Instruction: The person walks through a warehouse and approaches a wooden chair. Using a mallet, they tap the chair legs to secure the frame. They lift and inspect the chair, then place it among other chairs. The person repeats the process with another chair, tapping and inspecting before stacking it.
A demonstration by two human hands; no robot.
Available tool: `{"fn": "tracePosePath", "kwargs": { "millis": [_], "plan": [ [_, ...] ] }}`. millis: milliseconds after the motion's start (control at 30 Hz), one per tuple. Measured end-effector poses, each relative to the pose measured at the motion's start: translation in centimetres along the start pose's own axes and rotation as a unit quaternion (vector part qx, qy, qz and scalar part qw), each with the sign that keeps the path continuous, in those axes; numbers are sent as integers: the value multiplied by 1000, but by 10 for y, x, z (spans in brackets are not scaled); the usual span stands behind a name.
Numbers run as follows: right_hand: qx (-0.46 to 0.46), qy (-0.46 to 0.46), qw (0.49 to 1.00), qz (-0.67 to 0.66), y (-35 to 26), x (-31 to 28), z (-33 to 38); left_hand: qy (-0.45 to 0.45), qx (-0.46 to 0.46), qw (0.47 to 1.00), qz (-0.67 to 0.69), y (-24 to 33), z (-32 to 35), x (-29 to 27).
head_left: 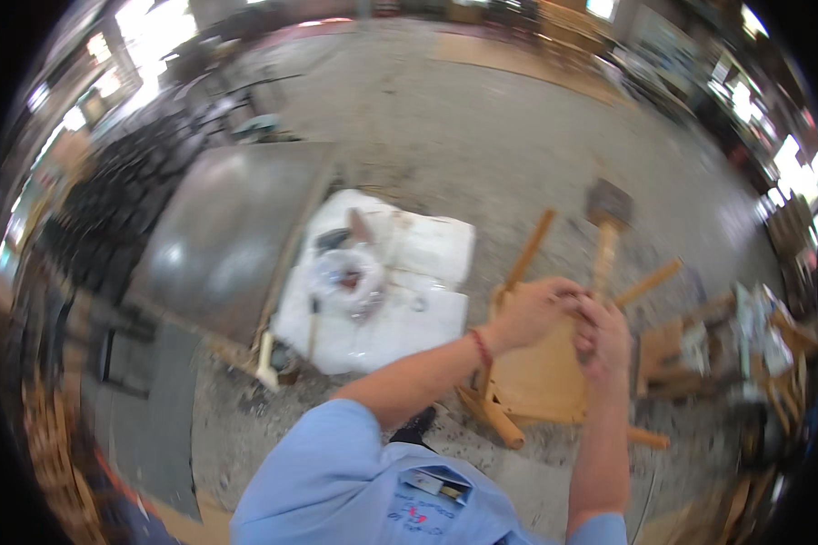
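Both hands are working close together over an upturned wooden stool [541, 372]: the left hand [532, 313] is closing its fingers over the far edge of the seat, and the right hand [602, 338] is clenching just beside it, touching it, around something at the base of a leg (what exactly it is gripping I cannot tell, the fingers are hiding it). A red band is showing on the left wrist, and pale blue sleeves are coming in from below.

Judging by how things are lying, the stool is looking largely put together: the flat seat is facing up under the hands, and several round legs are already sticking out, three fanning away beyond the hands and one or two pointing back toward the person. What is left seems to be the seating or tightening of the leg under the right fist. The wood is pale, bare and unfinished, with blunt leg ends.

Beyond the right hand a wooden-handled mallet [606, 227] is standing up near the legs. Well to the left of the hands a white sheet [427, 300] is lying on the concrete floor [482, 127], carrying a clear bag and small bits
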State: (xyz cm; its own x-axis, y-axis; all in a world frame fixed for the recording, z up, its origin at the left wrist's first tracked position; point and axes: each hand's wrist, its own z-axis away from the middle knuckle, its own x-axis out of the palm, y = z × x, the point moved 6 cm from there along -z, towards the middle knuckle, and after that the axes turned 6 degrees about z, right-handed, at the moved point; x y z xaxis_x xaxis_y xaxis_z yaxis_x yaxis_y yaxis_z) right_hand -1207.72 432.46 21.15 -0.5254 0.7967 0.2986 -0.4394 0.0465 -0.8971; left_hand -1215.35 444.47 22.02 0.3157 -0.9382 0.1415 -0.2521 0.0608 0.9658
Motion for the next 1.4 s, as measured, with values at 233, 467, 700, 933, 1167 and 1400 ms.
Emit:
{"fn": "tracePosePath", "kwargs": {
  "millis": [233,467,700,933,1167,1400],
  "plan": [
    [-5,59,998,-10,3,11,-27,-39,-31,997,67,-49,-40,-23],
    [26,109,991,76,9,-5,-19,106,55,988,-94,-82,-171,-104],
    [28,123,982,144,5,-31,-9,-32,-145,977,152,-121,-206,-71],
    [17,115,973,200,-2,-32,-18,-59,-144,965,212,-129,-207,-75],
    [-11,110,958,264,-13,-28,-32,-66,-126,968,205,-138,-210,-77],
    [-40,117,894,430,-47,-13,-47,-22,-109,980,163,-140,-208,-79]
  ]
}}
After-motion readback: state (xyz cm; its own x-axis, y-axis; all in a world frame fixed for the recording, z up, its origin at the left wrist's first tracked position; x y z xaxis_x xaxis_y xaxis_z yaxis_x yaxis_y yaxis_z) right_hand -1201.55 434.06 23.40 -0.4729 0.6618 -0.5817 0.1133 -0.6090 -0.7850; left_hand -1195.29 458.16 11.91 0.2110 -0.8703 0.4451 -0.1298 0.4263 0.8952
